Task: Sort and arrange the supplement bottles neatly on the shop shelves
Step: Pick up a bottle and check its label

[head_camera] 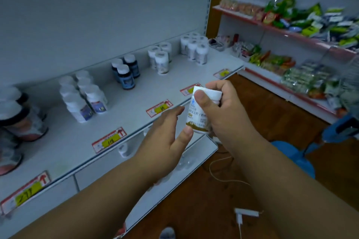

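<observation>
A white supplement bottle [198, 112] with a gold band near its base is held in front of the white shelf [136, 103]. My right hand [219, 106] grips it around the cap and upper body. My left hand [167, 132] touches its base with the thumb, fingers spread. On the shelf stand groups of bottles: white ones with blue labels [83, 95], three dark blue ones [126, 72], three white ones [160, 57], several white ones [194, 46] at the far right, and large dark-lidded jars [17, 118] at the left.
Red-and-yellow price tags [108, 139] line the shelf's front edge. A lower shelf [174, 176] holds a few more bottles. Snack packets [310, 19] fill the red-edged shelves on the right. A blue stool [295, 157] and a white charger cable [240, 217] lie on the wooden floor.
</observation>
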{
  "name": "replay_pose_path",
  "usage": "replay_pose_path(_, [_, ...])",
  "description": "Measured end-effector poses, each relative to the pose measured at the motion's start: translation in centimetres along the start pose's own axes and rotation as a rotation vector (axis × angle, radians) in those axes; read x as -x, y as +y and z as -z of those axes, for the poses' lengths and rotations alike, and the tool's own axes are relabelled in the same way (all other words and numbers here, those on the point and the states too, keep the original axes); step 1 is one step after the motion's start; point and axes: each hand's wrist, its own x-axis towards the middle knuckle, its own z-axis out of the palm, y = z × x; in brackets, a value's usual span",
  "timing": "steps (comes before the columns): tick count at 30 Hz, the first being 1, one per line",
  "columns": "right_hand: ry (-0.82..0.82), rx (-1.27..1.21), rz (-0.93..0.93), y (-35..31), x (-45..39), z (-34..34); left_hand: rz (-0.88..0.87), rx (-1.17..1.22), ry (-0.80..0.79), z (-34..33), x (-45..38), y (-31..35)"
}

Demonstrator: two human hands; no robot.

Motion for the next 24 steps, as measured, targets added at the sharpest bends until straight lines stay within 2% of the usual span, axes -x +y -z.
replay_pose_path(5, [-0.038, 0.097, -0.012, -0.3, -4.6, 1.8, 0.005, -0.08, -0.045, -0.7, -5.3, 0.0])
replay_pose_path(10, [-0.11, 0.178, -0.025, 1.0, -11.2, 4.0, 0.031, -0.105, 0.023, -2.5, -10.6, -1.1])
replay_pose_path(15, [-0.273, 0.383, 0.022, 2.4, -20.1, 5.9, 0.259, -0.189, 0.129, -4.6, -16.4, -2.1])
replay_pose_path(18, [-0.36, 0.517, 0.126, 3.7, -24.9, 6.2, 0.375, -0.246, 0.171, -5.2, -19.3, -2.2])
replay_pose_path(24, [-0.452, 0.692, 0.211, 5.3, -31.7, 3.6, 0.454, -0.453, 0.207, -4.2, -23.8, -3.9])
